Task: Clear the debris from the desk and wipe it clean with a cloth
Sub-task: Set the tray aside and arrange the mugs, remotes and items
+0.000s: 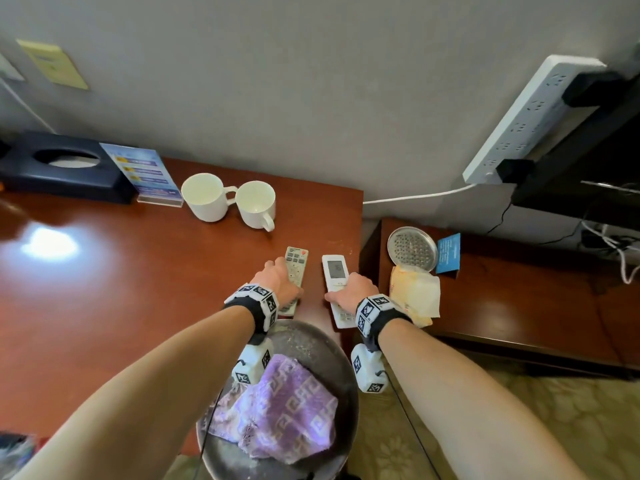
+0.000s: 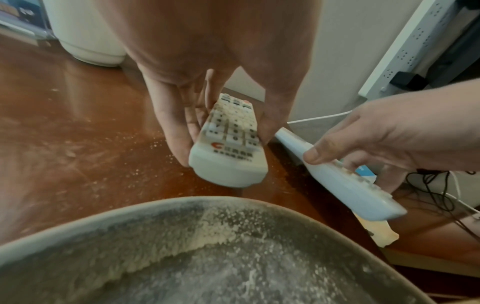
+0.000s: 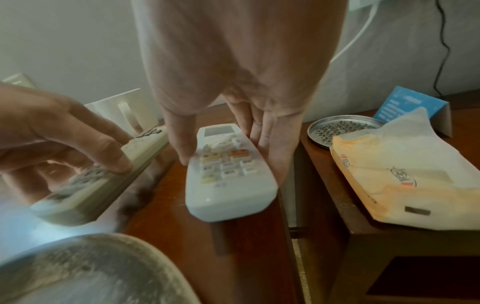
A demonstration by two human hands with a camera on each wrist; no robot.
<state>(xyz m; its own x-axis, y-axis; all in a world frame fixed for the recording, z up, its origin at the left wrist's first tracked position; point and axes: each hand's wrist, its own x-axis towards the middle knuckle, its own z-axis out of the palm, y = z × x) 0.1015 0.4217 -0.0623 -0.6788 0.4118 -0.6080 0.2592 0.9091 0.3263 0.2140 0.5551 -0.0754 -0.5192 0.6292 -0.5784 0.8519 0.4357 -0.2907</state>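
Note:
My left hand [image 1: 282, 284] grips a beige TV remote [image 1: 295, 263] by its sides, seen close as the beige remote [image 2: 228, 142] in the left wrist view. My right hand [image 1: 351, 292] grips a white air-conditioner remote [image 1: 335, 270] near the right edge of the brown desk [image 1: 121, 271]; the white remote [image 3: 230, 174] is held between thumb and fingers. Fine pale crumbs [image 2: 155, 144] dust the desk. A metal tray [image 1: 311, 341] with powder stands at the front edge, holding a purple patterned cloth [image 1: 280, 407].
Two white mugs [image 1: 207, 197] [image 1: 258, 204] stand at the back, beside a blue sign stand [image 1: 145, 174] and a dark tissue box [image 1: 65, 164]. The lower side table [image 1: 519, 306] carries a round grater [image 1: 412, 249], a tissue pack [image 1: 417, 296] and a blue card [image 1: 448, 252]. A power strip [image 1: 526, 116] hangs on the wall.

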